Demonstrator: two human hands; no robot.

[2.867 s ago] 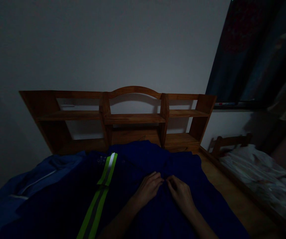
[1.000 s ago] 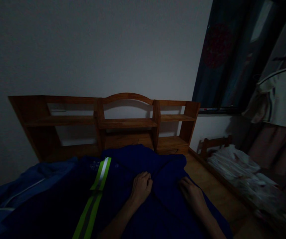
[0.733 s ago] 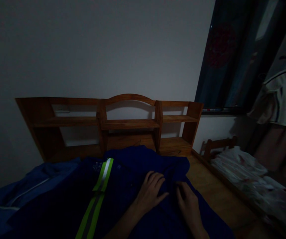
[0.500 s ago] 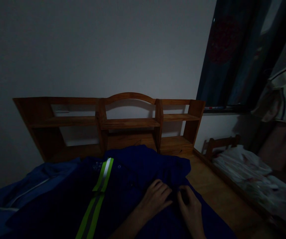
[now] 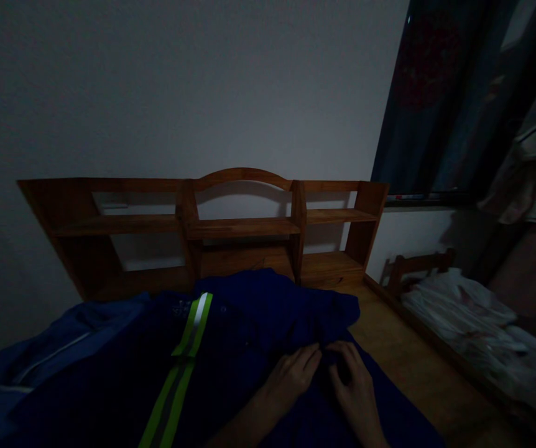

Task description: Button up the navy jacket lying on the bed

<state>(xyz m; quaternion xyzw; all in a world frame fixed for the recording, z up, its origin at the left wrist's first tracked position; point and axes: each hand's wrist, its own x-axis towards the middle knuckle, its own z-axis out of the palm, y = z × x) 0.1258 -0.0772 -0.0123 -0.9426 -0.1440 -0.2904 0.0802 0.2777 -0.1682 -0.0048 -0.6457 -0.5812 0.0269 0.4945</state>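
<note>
Dim light covers one wooden desk (image 5: pixel 417 373) carrying one wooden shelf unit (image 5: pixel 231 227) against the wall. Two garments lie on it: one dark blue jacket (image 5: pixel 249 348) with a green reflective stripe (image 5: pixel 179 367), spread before me, and one lighter blue jacket (image 5: pixel 58 354) at its left edge. Both of my hands rest on the dark jacket, close together, forearms coming up from below. My left hand (image 5: pixel 293 373) lies palm down, fingers loosely extended on the cloth. My right hand (image 5: pixel 354 386) curls its fingers into a fold; whether it pinches it I cannot tell.
</note>
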